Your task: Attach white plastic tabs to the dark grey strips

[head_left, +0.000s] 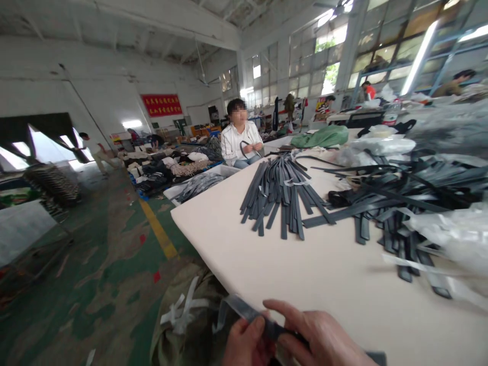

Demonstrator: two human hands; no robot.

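At the near edge of the table, my left hand [247,339] pinches a dark grey strap [273,329] between thumb and fingers. A translucent, whitish strip [241,307] sticks out past that hand and bends downward; I cannot tell how it joins the strap. My right hand [318,328] grips the strap further right, its index finger raised and the other fingers curled round it. Beyond my hands a fanned bundle of flat dark grey straps [284,190] lies on the cream tabletop [229,244].
More dark straps [400,198] are heaped at the right with crumpled plastic bags [453,234]. Across the table a person in a white jacket [241,134] holds a curved strap. Below the left edge lies olive cloth [179,325] with white strips. A green bundle [320,137] rests behind.
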